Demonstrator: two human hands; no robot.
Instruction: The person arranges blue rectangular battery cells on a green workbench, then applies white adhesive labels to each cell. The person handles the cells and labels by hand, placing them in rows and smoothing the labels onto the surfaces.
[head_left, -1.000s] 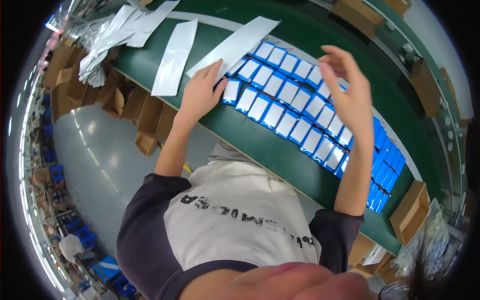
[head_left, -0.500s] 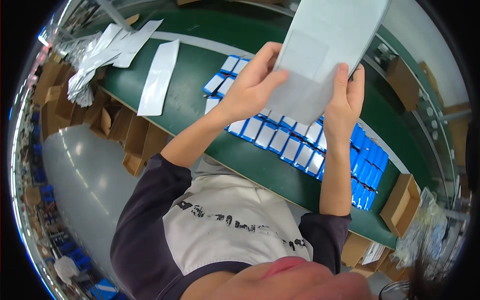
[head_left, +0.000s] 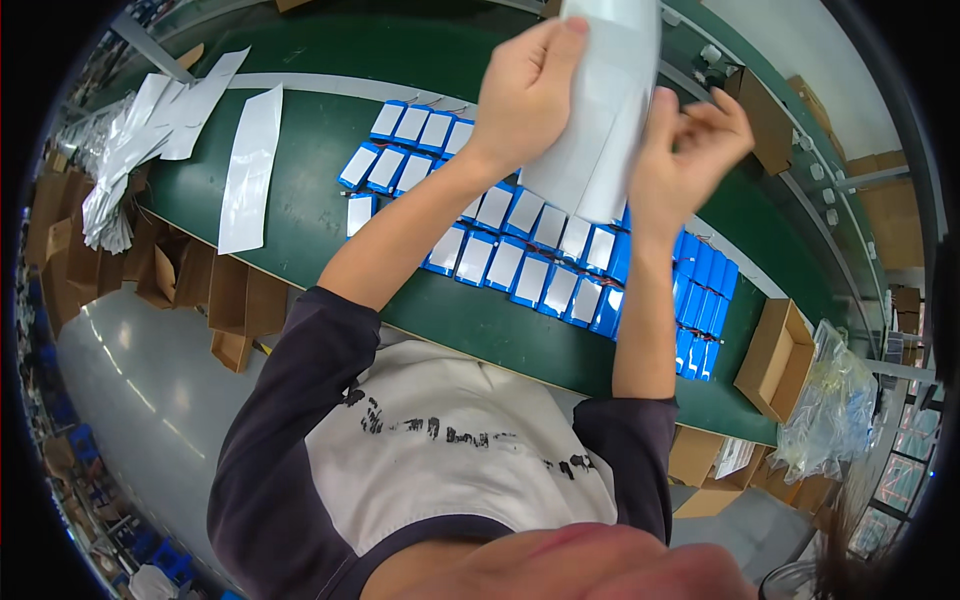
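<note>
My left hand point(head_left: 525, 95) grips a long silvery white pouch point(head_left: 605, 110) by its left edge, raised above the green bench point(head_left: 320, 180). My right hand point(head_left: 690, 160) touches the pouch's right edge, fingers partly spread. Below the hands lie rows of blue rectangular packs with white labels point(head_left: 500, 250), laid flat side by side. Further blue packs point(head_left: 705, 300) stand on edge at the right end of the rows.
A single flat white pouch point(head_left: 248, 165) lies on the bench at the left, beside a heap of similar pouches point(head_left: 140, 130). An open cardboard box point(head_left: 775, 360) sits at the bench's right end near a clear plastic bag point(head_left: 830, 410). Flattened cardboard point(head_left: 200, 290) leans below the bench edge.
A second ago both hands were down at the rows of blue packs and a pouch lay on the bench. Since then the hands lifted a pouch and now hold it higher and narrower.
</note>
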